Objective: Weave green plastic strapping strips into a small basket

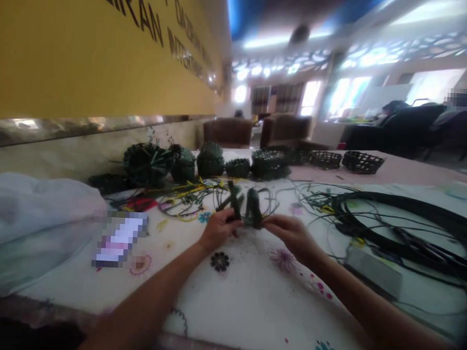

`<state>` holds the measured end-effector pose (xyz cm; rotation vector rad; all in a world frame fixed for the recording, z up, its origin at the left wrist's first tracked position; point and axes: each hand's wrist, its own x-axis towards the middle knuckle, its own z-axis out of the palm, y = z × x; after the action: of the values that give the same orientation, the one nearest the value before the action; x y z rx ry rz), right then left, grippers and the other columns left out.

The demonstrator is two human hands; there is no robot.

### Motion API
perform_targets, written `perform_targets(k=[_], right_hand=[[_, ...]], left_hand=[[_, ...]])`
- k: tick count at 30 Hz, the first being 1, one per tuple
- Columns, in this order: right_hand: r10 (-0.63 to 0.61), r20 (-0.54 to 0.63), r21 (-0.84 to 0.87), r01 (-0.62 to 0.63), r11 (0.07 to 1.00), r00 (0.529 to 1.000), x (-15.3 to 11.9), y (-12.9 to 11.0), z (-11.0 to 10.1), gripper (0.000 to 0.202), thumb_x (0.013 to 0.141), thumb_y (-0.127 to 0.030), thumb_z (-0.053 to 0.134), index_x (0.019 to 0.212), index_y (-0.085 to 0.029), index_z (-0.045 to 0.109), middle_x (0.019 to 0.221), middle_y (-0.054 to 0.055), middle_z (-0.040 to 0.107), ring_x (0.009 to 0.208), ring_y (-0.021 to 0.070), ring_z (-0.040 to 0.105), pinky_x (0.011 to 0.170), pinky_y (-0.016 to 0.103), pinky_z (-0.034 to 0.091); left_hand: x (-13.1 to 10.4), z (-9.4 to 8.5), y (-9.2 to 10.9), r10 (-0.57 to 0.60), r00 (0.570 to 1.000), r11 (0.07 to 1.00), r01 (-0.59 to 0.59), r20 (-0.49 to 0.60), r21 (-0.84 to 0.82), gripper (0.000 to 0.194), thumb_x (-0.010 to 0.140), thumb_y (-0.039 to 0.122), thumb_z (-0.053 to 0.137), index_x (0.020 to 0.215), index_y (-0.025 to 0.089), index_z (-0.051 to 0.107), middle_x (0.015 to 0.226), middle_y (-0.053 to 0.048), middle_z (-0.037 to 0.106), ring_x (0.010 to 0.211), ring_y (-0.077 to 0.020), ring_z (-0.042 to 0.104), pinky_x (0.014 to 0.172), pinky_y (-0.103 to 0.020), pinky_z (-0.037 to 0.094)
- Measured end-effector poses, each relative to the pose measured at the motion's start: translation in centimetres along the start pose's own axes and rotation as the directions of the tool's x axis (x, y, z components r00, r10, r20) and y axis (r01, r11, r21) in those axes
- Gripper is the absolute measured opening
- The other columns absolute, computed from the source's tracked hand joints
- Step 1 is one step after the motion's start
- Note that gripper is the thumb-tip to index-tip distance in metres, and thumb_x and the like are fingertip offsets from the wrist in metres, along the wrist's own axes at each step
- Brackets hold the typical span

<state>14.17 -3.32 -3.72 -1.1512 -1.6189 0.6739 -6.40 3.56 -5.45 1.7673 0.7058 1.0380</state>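
In the middle of the view I hold a small dark green piece of woven strips (252,206) just above the table. Several flat strip ends stand up from it, and the picture is blurred there. My left hand (219,229) is closed on its left side, with thumb and fingers pinching near the base. From the right, my right hand (287,232) pinches its lower right edge between thumb and fingertips. Thin green and yellow strips (189,196) lie loose behind my left hand.
Woven dark green baskets (271,162) line the table's far side. At right lies a big coil of dark strip (415,221), with a pale box (373,271) in front. A phone (121,239) and a white plastic bag (31,222) lie left on the flowered tablecloth (250,311).
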Motion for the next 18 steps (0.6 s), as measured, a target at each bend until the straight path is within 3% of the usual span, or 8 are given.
perform_targets(k=[4,10,14,18], right_hand=[[-0.174,-0.074,-0.254,0.151,0.955,0.982,-0.1,0.3,-0.1,0.019,0.086,-0.032,0.058,0.090,-0.018,0.070,0.067,0.001,0.070,0.055,0.0146,0.060,0.052,0.025,0.044],[-0.443,0.003,-0.469,0.392,0.791,0.896,-0.5,-0.3,-0.2,0.023,0.090,-0.024,0.056,0.108,-0.022,0.070,0.093,0.005,0.076,0.075,0.0188,0.072,0.064,0.026,0.051],[-0.523,0.015,-0.557,0.442,0.703,0.852,-0.7,-1.0,-0.3,0.017,0.089,-0.023,0.060,0.100,-0.022,0.073,0.083,0.003,0.077,0.065,0.0174,0.072,0.056,0.024,0.049],[-0.532,-0.015,-0.561,0.434,0.705,0.846,-1.0,-1.5,0.2,0.017,0.089,-0.020,0.057,0.093,-0.019,0.073,0.075,0.003,0.076,0.057,0.0154,0.069,0.051,0.022,0.047]], left_hand=[[0.4,-0.1,1.5,-0.003,0.999,0.989,-0.005,-0.052,-0.145,0.025,0.074,0.035,0.070,0.077,0.013,0.060,0.071,0.001,0.055,0.062,-0.0115,0.057,0.052,-0.026,0.057],[-0.2,-0.4,3.1,-0.027,0.998,0.988,0.017,-0.061,-0.151,0.028,0.073,0.035,0.072,0.069,0.013,0.055,0.065,0.003,0.055,0.053,-0.0097,0.059,0.049,-0.024,0.057],[-0.8,-0.6,3.6,-0.032,0.999,0.994,0.028,-0.031,-0.104,0.030,0.075,0.035,0.071,0.067,0.013,0.052,0.062,0.004,0.054,0.046,-0.0101,0.061,0.042,-0.019,0.051],[-1.0,-0.6,3.7,-0.019,1.000,0.992,0.015,-0.025,-0.126,0.029,0.078,0.035,0.069,0.071,0.013,0.052,0.063,0.004,0.053,0.046,-0.0096,0.060,0.042,-0.020,0.052]])
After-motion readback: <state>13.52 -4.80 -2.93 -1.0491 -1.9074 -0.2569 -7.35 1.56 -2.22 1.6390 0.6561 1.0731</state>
